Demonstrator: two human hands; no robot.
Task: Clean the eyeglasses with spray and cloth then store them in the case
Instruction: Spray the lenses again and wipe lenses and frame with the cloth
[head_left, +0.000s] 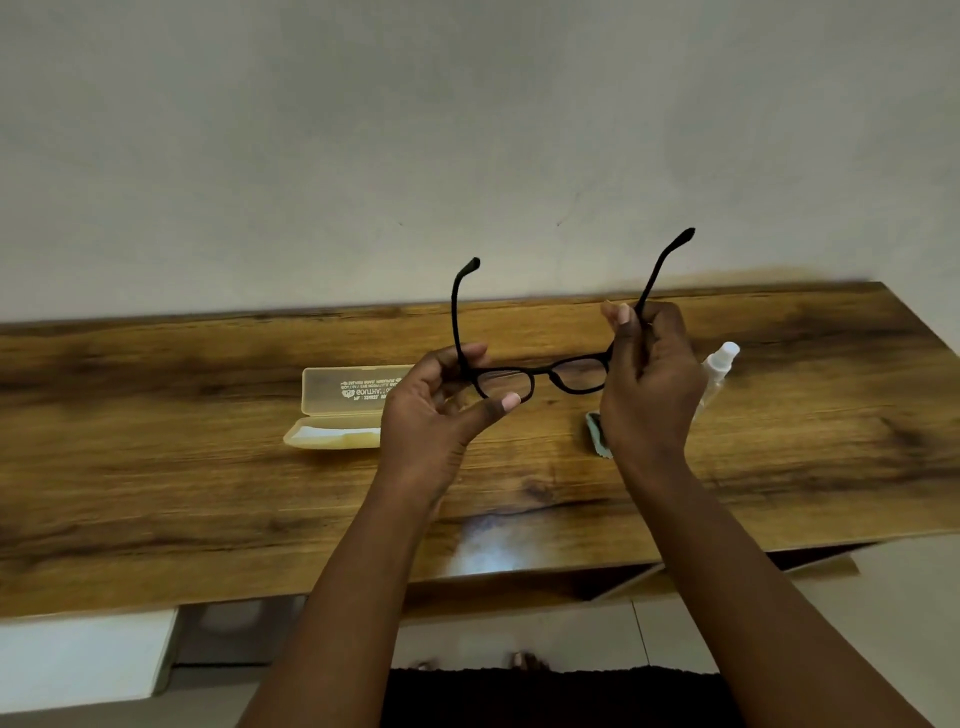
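Note:
Black-framed eyeglasses are held up above the wooden table, temples unfolded and pointing away from me. My left hand grips the left end of the frame at the hinge. My right hand grips the right end and its temple. A translucent yellow case lies open on the table behind my left hand. A small clear spray bottle lies on the table just right of my right hand. A corner of the grey-green cloth shows below my right hand, mostly hidden.
A pale wall rises behind the table's far edge. The table's near edge runs across the lower frame, with a white drawer front and an open shelf beneath it. Tiled floor shows below.

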